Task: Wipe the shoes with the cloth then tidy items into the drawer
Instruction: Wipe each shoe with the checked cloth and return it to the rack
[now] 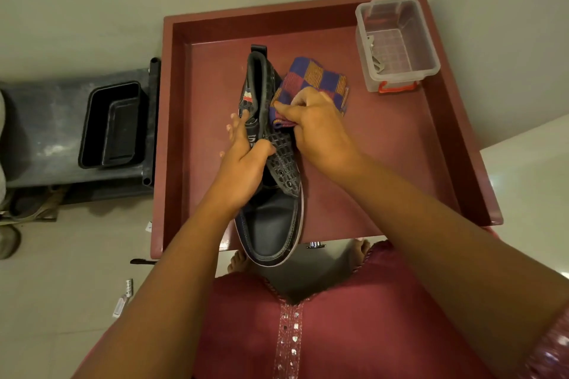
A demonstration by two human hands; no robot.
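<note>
Cloth (311, 83) in right grip (320, 129), against shoe (274, 194)

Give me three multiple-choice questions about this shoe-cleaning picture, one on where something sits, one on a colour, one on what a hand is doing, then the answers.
1. Where is the clear box?
A. far right corner of the drawer
B. on the floor by the black bin
C. under the shoe

2. What colours is the cloth?
A. plain white
B. blue, orange and red checks
C. green stripes

3. What is the right hand doing?
A. hanging idle
B. lifting the clear box
C. pinching the cloth against the shoe

Answers:
1 A, it stands inside the red drawer at its far right corner.
2 B, checked squares in those colours show beyond the fingers.
3 C, thumb and fingers bunch the cloth at the shoe's side while the left hand grips the shoe.
</note>
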